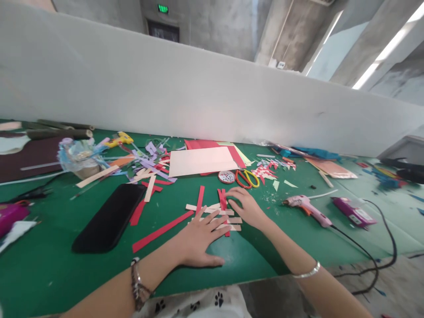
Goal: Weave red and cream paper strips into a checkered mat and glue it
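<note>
Green table [109,282]: being crowded by scraps [153,149] | cream sheet [202,161], black phone [109,218]: being borne beyond, left | left hand [198,240]: being spread flat, partly covering crossed strips [236,220], mid-table | right hand [247,207]: being curled by strips' far end, apart from left, grip undeterminable | scissors [253,178]: being bordered by round tin [226,177]

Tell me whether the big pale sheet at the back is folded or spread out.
Spread out: the pale sheet lies flat, partly over the red paper, its broad face showing and no fold visible.
</note>
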The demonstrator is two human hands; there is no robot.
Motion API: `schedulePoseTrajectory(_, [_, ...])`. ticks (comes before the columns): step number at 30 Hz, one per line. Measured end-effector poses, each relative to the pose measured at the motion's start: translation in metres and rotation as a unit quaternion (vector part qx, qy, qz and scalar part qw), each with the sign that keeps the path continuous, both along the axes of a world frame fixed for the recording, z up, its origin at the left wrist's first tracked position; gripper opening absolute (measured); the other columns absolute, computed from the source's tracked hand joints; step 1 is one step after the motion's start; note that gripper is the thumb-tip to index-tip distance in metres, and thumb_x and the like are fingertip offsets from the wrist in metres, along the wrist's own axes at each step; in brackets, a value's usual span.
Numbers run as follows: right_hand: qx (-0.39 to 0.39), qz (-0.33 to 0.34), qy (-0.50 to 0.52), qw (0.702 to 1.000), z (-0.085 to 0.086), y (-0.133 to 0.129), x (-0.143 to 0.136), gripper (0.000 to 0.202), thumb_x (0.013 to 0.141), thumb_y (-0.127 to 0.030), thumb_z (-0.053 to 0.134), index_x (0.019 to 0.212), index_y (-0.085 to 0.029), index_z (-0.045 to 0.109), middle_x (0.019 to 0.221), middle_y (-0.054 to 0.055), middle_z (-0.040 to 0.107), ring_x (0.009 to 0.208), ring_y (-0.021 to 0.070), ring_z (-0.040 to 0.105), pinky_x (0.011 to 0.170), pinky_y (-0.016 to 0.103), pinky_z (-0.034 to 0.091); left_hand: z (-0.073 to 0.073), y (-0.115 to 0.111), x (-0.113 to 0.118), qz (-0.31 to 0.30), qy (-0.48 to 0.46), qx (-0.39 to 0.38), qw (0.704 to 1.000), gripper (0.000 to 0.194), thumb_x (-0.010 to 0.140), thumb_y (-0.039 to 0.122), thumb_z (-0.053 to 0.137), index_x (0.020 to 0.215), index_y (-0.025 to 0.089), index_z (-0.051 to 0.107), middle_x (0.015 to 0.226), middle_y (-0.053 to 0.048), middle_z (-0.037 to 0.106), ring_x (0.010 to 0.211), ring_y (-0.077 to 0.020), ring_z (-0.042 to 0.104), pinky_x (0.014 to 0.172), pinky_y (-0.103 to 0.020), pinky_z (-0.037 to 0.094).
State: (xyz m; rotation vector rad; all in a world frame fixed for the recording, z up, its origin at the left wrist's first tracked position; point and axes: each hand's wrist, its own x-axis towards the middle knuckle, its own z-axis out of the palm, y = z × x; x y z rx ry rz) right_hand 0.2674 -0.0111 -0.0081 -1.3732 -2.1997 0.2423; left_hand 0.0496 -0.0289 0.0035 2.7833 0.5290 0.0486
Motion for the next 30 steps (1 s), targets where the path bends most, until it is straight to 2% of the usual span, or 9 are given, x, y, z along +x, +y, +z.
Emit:
schedulePoseTrajectory(5, [-0.052,0.064,-0.124,0.989,0.013,0.024,-0.022,0.019,0.079,-0.028,0.059,0.098,-0.024,0.066,0.117,0.008,0.049,0.104,0.0232,0.044,0.084,0.040,0.037,-0.003,-0.001,-0.001,0.016,0.002,-0.014,1.000,0.075,0.078,0.067,0.041,0.138,0.023,0.031,0.143,-0.010,0.032,0.132,-0.0307,0.024,0.106,-0.053,0.012])
schedulePoseTrajectory(8, [-0.070,0.080,-0.155,0.982,0.013,0.030,-0.031,0.010,0.078,-0.028,0.061,0.082,-0.022,0.068,0.117,0.006,0.051,0.102,0.0225,0.044,0.083,0.041,0.032,-0.006,-0.001,-0.002,0.016,-0.015,-0.025,0.999,0.074,0.079,0.068,0.037,0.139,0.025,0.027,0.144,-0.008,0.030,0.132,-0.0303,0.023,0.105,-0.054,0.014])
schedulePoseTrajectory(10, [-0.072,0.091,-0.138,0.984,0.013,0.032,-0.034,0.011,0.078,-0.024,0.060,0.071,-0.019,0.066,0.112,0.005,0.053,0.099,0.0210,0.045,0.083,0.040,0.030,-0.005,-0.001,-0.003,0.015,-0.016,-0.032,0.999,0.074,0.079,0.068,0.037,0.139,0.026,0.026,0.144,-0.008,0.029,0.133,-0.0310,0.021,0.105,-0.054,0.013])
schedulePoseTrajectory(13, [-0.077,0.105,-0.104,0.986,0.017,0.037,-0.038,0.011,0.078,-0.017,0.057,0.068,-0.016,0.062,0.095,0.007,0.057,0.088,0.0183,0.049,0.080,0.036,0.032,-0.001,-0.002,-0.003,0.014,-0.015,-0.040,0.999,0.073,0.080,0.066,0.038,0.139,0.025,0.027,0.144,-0.008,0.030,0.133,-0.0303,0.020,0.106,-0.054,0.011])
schedulePoseTrajectory(17, [-0.072,0.121,-0.054,0.989,0.033,0.053,-0.052,0.010,0.072,-0.008,0.054,0.066,-0.014,0.059,0.074,0.004,0.055,0.070,0.0135,0.049,0.068,0.028,0.037,0.005,-0.004,-0.003,0.009,-0.020,-0.046,0.999,0.072,0.080,0.066,0.038,0.139,0.027,0.025,0.145,-0.007,0.027,0.134,-0.0282,0.017,0.105,-0.054,0.011])
schedulePoseTrajectory(22, [-0.092,0.138,0.052,0.985,0.054,0.088,-0.097,0.007,0.073,-0.012,0.053,0.070,-0.015,0.059,0.073,0.000,0.058,0.063,0.0094,0.051,0.061,0.021,0.040,0.007,-0.005,-0.005,0.008,-0.025,-0.048,0.999,0.071,0.081,0.065,0.038,0.139,0.025,0.026,0.146,-0.007,0.024,0.135,-0.0278,0.016,0.106,-0.053,0.012])
schedulePoseTrajectory(25, [-0.127,0.142,0.092,0.977,0.057,0.113,-0.140,0.011,0.077,-0.018,0.052,0.069,-0.014,0.059,0.066,-0.001,0.060,0.058,0.0085,0.054,0.056,0.019,0.043,0.008,-0.004,-0.005,0.014,-0.014,-0.049,0.999,0.072,0.081,0.065,0.038,0.139,0.024,0.027,0.146,-0.008,0.025,0.135,-0.0292,0.015,0.106,-0.053,0.011])
schedulePoseTrajectory(27, [-0.140,0.133,0.112,0.975,0.056,0.127,-0.164,0.015,0.081,-0.019,0.050,0.072,-0.014,0.060,0.068,0.000,0.062,0.061,0.0093,0.058,0.058,0.020,0.046,0.010,-0.004,-0.006,0.016,-0.005,-0.053,0.998,0.073,0.080,0.065,0.038,0.139,0.025,0.027,0.144,-0.008,0.030,0.133,-0.0315,0.018,0.105,-0.056,0.008])
schedulePoseTrajectory(30, [-0.131,0.095,0.144,0.976,0.056,0.142,-0.179,0.018,0.083,-0.017,0.047,0.093,-0.011,0.061,0.091,0.008,0.065,0.078,0.0139,0.062,0.070,0.025,0.049,0.014,-0.005,-0.006,0.018,-0.009,-0.062,0.998,0.071,0.080,0.065,0.038,0.139,0.026,0.028,0.143,-0.008,0.032,0.132,-0.0339,0.020,0.105,-0.059,0.004])
